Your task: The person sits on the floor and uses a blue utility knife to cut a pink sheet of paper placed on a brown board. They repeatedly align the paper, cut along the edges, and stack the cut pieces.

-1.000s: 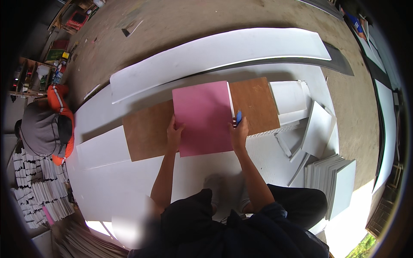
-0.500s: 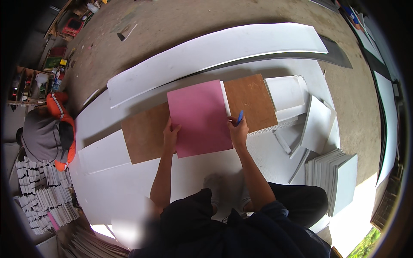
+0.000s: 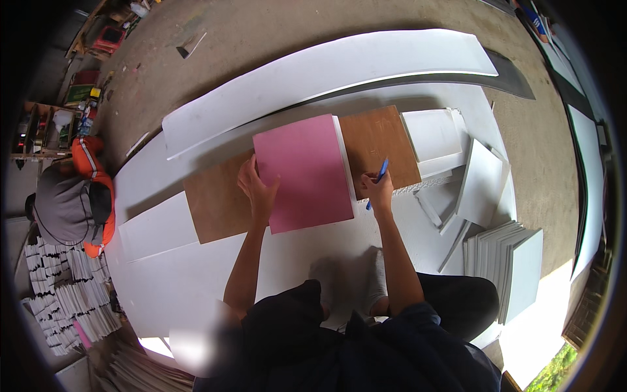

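Observation:
A pink rectangular sheet (image 3: 304, 173) lies over a brown board (image 3: 379, 140), with a white sheet edge showing along its right side. My left hand (image 3: 259, 191) is at the pink sheet's left edge, fingers apart, the thumb over the pink surface. Closed around a slim blue tool (image 3: 383, 168), my right hand (image 3: 379, 191) is just right of the pink sheet, above the brown board's lower part. Whether the tool is a pen or a cutter I cannot tell.
White sheets (image 3: 431, 135) and offcuts lie to the right, near a stack of white panels (image 3: 499, 271). A long white strip (image 3: 333, 75) spans the far side. At left, a person in grey and orange (image 3: 65, 202) is beside piled white strips (image 3: 65, 294).
My right hand has let go of the pink sheet's right edge and moved right with the blue tool. My left hand has shifted up the left edge, its fingers spreading.

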`<move>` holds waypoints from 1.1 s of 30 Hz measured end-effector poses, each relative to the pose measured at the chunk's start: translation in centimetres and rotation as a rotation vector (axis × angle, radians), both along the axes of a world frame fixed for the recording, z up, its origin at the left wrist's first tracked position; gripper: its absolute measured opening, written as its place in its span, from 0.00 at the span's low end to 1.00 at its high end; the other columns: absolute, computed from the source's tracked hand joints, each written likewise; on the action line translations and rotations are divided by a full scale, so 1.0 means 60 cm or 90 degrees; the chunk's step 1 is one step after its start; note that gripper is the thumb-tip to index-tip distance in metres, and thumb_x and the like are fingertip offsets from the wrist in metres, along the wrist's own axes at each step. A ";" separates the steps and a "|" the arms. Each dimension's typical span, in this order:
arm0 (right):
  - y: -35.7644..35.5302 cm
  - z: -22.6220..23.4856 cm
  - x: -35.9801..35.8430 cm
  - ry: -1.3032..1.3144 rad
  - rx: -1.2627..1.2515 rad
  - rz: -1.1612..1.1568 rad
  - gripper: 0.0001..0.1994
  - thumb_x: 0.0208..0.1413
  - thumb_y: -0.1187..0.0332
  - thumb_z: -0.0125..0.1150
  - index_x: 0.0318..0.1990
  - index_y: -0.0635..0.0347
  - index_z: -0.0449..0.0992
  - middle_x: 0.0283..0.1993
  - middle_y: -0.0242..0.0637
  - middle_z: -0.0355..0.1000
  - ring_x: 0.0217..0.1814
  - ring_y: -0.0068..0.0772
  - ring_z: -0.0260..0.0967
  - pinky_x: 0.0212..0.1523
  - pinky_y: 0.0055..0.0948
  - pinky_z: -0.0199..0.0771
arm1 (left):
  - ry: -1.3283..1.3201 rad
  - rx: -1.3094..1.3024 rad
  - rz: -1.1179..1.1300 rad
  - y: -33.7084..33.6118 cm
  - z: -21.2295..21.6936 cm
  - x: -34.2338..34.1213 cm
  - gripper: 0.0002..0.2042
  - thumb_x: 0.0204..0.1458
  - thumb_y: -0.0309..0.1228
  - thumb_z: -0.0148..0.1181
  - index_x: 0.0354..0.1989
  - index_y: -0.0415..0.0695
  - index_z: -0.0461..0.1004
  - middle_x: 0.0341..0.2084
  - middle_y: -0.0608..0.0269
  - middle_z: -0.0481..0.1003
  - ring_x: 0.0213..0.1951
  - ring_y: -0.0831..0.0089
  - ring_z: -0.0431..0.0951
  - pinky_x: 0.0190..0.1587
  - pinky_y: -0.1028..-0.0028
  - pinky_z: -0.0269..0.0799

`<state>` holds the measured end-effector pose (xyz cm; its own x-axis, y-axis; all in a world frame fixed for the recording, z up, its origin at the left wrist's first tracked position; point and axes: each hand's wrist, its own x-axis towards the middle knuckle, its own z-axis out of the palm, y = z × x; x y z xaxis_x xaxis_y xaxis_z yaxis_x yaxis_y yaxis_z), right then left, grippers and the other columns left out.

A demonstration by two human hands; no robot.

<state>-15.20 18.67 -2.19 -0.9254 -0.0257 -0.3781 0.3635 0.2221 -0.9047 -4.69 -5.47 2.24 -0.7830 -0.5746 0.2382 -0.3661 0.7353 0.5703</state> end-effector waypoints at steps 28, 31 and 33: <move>0.029 -0.012 0.116 0.240 0.284 -0.080 0.11 0.43 0.71 0.62 0.30 0.66 0.65 0.26 0.38 0.69 0.22 0.33 0.67 0.29 0.28 0.69 | -0.264 -0.107 -0.446 0.096 0.009 -0.110 0.38 0.28 0.42 0.68 0.54 0.61 0.57 0.57 0.63 0.47 0.60 0.51 0.41 0.52 0.37 0.41; 0.011 -0.007 0.129 0.088 0.111 -0.112 0.12 0.44 0.69 0.62 0.30 0.66 0.65 0.26 0.36 0.67 0.22 0.27 0.65 0.27 0.25 0.67 | -0.152 -0.101 -0.434 0.050 -0.026 -0.151 0.27 0.38 0.39 0.63 0.48 0.56 0.59 0.52 0.60 0.51 0.55 0.55 0.50 0.52 0.46 0.47; 0.003 -0.017 0.136 0.056 0.062 -0.122 0.12 0.45 0.70 0.61 0.30 0.66 0.65 0.26 0.36 0.67 0.24 0.23 0.66 0.27 0.22 0.66 | -0.086 -0.119 -0.403 0.018 -0.035 -0.192 0.29 0.38 0.41 0.63 0.50 0.54 0.58 0.53 0.58 0.50 0.56 0.55 0.49 0.54 0.46 0.45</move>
<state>-7.05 18.83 -3.20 -0.9395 0.1859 -0.2876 0.3277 0.2441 -0.9127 -16.23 -4.38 0.14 -0.9850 0.0470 0.1659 0.1097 0.9132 0.3924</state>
